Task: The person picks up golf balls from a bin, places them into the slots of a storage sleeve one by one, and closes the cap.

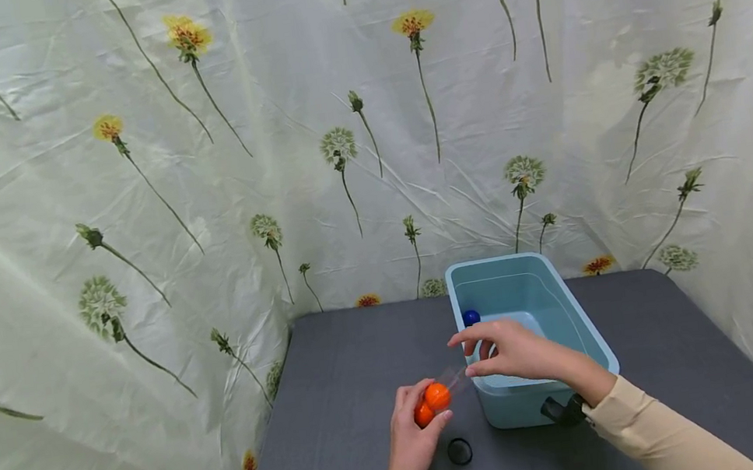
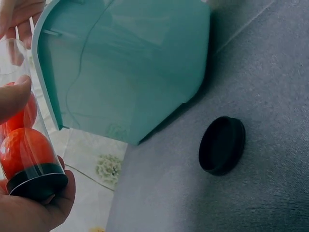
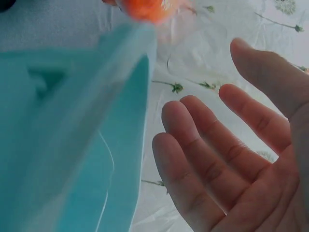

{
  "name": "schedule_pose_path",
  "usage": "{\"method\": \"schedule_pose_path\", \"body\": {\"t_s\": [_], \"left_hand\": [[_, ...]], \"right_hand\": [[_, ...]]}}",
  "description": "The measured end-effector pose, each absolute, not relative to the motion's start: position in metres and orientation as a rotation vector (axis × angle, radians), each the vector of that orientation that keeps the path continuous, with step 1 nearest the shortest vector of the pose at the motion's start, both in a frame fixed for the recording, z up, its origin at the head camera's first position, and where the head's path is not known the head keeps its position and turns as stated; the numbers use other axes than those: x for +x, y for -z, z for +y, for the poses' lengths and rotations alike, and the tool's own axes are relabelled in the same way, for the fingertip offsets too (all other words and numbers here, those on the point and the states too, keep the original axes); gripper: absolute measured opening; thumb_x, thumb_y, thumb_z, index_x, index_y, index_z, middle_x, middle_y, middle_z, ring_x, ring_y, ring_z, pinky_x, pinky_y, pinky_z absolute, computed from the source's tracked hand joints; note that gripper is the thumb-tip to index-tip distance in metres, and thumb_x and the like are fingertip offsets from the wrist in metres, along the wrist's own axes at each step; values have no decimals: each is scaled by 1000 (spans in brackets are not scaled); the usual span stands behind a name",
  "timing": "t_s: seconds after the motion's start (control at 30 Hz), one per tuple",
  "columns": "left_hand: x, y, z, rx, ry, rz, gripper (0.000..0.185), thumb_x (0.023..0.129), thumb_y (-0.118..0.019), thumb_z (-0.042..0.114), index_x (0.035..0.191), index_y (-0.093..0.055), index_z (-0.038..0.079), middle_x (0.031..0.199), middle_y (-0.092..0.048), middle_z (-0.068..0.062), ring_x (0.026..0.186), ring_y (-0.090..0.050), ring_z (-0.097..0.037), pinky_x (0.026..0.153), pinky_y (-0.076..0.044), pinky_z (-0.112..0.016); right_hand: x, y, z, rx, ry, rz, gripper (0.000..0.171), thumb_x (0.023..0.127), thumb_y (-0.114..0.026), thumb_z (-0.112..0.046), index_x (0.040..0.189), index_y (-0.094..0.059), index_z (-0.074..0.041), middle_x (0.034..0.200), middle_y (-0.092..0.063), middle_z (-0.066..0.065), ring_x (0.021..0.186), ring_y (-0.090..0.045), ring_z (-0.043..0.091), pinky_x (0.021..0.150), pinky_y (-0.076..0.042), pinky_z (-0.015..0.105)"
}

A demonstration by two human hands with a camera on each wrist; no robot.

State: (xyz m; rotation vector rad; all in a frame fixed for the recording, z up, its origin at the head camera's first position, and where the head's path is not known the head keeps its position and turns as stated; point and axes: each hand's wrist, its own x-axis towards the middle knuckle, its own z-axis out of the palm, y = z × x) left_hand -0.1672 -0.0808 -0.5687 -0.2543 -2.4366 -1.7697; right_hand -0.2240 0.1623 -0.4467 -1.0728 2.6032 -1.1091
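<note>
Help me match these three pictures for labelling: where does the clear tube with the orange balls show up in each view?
Head: the clear tube is low at centre, gripped by the left hand, left of the teal bin.
Left wrist: at the far left edge, black base down, in the fingers.
Right wrist: only an orange blur at the top edge, above the open right hand.
Shared landmark: the teal bin.

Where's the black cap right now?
In the head view the black cap lies on the grey table, just right of the left hand and in front of the light blue bin; nothing touches it.
</note>
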Motion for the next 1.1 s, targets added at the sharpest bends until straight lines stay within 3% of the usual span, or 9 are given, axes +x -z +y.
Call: {"method": "schedule_pose_path", "body": {"t_s": [0.63,0.83,1.1], "left_hand": [[-168,569,-77,-176,1805,-2413,47,83,-85,25,125,-65,34,114,-53,5,107,-55,-18,87,-51,-29],[-167,569,-80,-164,1799,-2416,49,82,-85,21,126,-65,31,113,-53,5,106,-56,-19,88,-51,-29],[-165,567,-77,-183,1810,-2425,49,83,-85,23,126,-64,35,114,-53,5,108,-55,-20,90,-50,-29]], "right_hand": [[-299,446,201,-890,837,2799,35,92,-76,-25,124,-69,-14,98,-71,4,85,-69,20,69,-56,35],[-325,458,201,-798,739,2763,35,90,-77,-22,123,-70,-12,91,-70,-1,79,-65,14,69,-54,38],[-359,493,198,-683,675,2675,45,91,-76,-17,132,-64,-3,97,-71,6,83,-67,18,72,-54,40]]}}
